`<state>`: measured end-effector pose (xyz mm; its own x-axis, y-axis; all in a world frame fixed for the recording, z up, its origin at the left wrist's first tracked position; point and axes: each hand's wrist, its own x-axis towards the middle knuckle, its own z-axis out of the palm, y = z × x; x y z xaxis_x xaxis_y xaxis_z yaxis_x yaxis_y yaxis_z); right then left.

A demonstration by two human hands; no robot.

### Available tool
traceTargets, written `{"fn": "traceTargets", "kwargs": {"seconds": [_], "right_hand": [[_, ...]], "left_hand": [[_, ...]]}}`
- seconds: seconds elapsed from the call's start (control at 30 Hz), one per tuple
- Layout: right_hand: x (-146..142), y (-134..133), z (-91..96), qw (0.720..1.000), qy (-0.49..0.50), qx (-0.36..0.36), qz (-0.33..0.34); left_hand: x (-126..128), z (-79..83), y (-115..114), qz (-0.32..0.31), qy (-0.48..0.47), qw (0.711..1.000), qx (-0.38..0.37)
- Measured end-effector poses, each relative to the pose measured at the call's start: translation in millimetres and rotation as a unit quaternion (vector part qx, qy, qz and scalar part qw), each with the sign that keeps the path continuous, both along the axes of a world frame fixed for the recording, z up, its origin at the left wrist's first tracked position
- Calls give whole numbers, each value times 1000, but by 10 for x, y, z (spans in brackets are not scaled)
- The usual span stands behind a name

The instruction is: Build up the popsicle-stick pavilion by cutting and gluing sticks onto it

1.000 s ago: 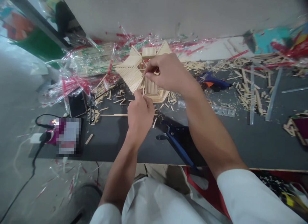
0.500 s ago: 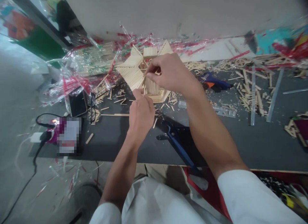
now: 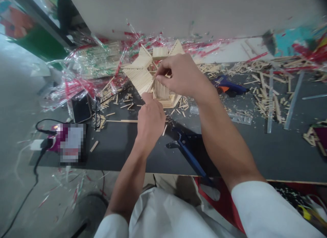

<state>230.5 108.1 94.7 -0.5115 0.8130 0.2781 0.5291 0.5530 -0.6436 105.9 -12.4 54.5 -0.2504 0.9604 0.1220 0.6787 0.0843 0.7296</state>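
A model house of pale wooden sticks (image 3: 139,77), with slanted, star-like roof panels, stands on the bench ahead of me. My left hand (image 3: 151,120) is closed at its front lower edge, the index finger reaching up against a roof panel and the other fingers curled in at the stick base (image 3: 167,103). Over the model's middle, my right hand (image 3: 178,74) pinches thumb and forefinger together beside the ribbed front panel (image 3: 161,90). Whatever lies between those fingertips is too small to make out. The palm hides the model's right side.
Blue cutters (image 3: 189,151) lie before my right forearm, with a clear ruler (image 3: 240,118) and blue glue gun (image 3: 228,85) beyond. Stick offcuts (image 3: 263,98) and clear glue sticks (image 3: 293,101) lie right. A phone (image 3: 73,142), power strip and plastic wrappers (image 3: 79,84) are left.
The view has shifted very slightly. Both hands keep nearly the same place and grip at the model, and nothing else has visibly moved.
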Motion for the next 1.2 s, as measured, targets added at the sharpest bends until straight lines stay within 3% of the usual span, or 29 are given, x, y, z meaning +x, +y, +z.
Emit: {"fn": "traceTargets", "kwargs": {"seconds": [0.23,0.83,1.2], "right_hand": [[26,13,-16,1000,6,-18,16],[20,28,-51,1000,-12,3,14],[-22,-54,47,999,-32,-13,-9]], "left_hand": [[22,0,36,7,84,996,1],[11,-110,80,33,17,997,67],[75,-49,95,62,41,997,34]]}}
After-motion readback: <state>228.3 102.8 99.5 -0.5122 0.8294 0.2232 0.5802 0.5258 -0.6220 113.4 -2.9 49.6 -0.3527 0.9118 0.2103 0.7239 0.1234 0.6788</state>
